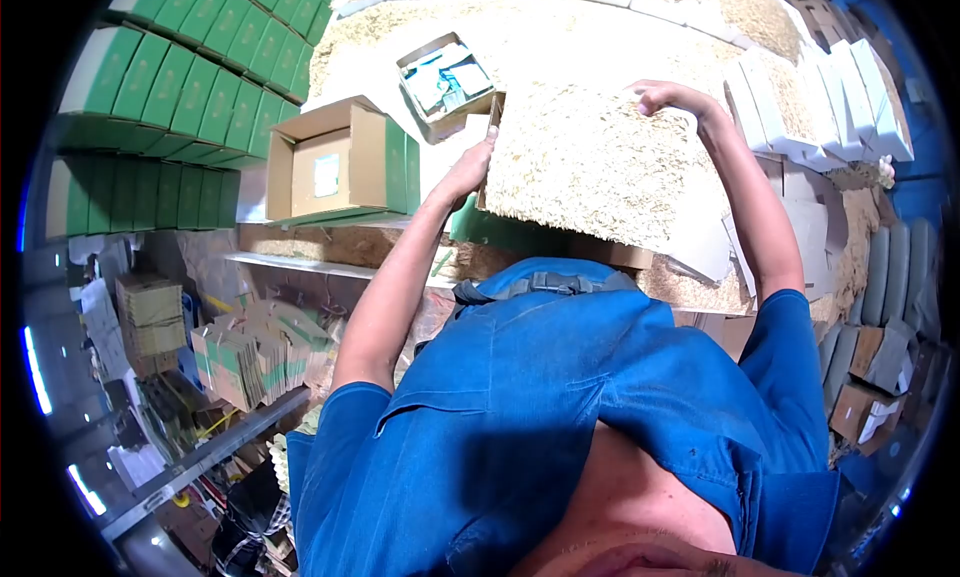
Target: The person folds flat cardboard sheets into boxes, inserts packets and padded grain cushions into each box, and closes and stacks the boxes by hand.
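My left hand is closed round the brown cardboard edge of an open box, at the left side of a thick mass of pale shredded wood wool. A green panel shows under the wool, near my waist. My right hand is at the far right corner of the wool, its fingers curled inward. Glare hides what, if anything, those fingers hold. Left of the wool stands a small open box with blue and white pieces inside. Beside it an open green and brown carton lies on its side, a white label within.
Stacked green cartons rise at the far left. White-sided blocks line the right, and more wood wool lies at the back. Folded cardboard pieces stand below left. A metal rail runs at lower left.
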The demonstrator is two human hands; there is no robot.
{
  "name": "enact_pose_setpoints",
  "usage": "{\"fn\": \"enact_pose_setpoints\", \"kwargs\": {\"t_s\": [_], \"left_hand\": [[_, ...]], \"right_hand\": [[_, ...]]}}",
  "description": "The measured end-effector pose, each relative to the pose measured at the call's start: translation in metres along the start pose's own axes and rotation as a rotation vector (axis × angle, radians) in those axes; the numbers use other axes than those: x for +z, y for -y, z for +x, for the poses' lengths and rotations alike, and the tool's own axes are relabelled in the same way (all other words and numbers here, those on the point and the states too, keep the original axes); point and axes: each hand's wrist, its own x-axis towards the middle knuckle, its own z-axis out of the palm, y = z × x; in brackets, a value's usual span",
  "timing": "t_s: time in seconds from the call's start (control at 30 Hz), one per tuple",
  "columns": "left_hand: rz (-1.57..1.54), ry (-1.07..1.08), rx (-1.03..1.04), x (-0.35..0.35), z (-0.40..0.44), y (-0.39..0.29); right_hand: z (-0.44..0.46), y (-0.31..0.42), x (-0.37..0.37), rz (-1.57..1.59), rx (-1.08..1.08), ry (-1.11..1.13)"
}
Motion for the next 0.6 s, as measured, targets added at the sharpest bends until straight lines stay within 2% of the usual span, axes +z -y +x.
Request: {"fn": "enact_pose_setpoints", "kwargs": {"t_s": [0.13, 0.27, 0.33, 0.37, 0.43, 0.5, 0.57, 0.6], "left_hand": [[0.036, -0.005, 0.042, 0.003, -0.009, -0.008], [0.028, -0.023, 0.060, 0.002, -0.019, -0.014], [-0.296, -0.018, -0.105, -0.005, -0.016, -0.010], [-0.294, -0.011, -0.105, -0.005, -0.014, -0.007], [-0.454, -0.032, -0.051, -0.003, -0.013, 0.007], [-0.449, -0.036, -0.029, -0.005, -0.002, 0.021], [-0.374, -0.069, 0.069, 0.001, -0.002, 0.027], [-0.405, -0.078, 0.095, 0.001, -0.001, 0.031]], "right_hand": [[0.016, 0.018, 0.019, -0.125, -0.012, 0.046], [0.048, 0.013, 0.008, -0.049, -0.085, 0.161], [0.051, 0.010, 0.012, 0.010, -0.087, 0.178], [0.051, 0.012, 0.015, 0.066, -0.091, 0.198], [0.051, 0.017, 0.019, 0.074, -0.087, 0.222], [0.057, 0.023, 0.021, -0.021, -0.097, 0.313], [0.054, 0.036, 0.032, 0.010, -0.088, 0.284], [0.055, 0.046, 0.036, -0.089, -0.010, 0.275]]}}
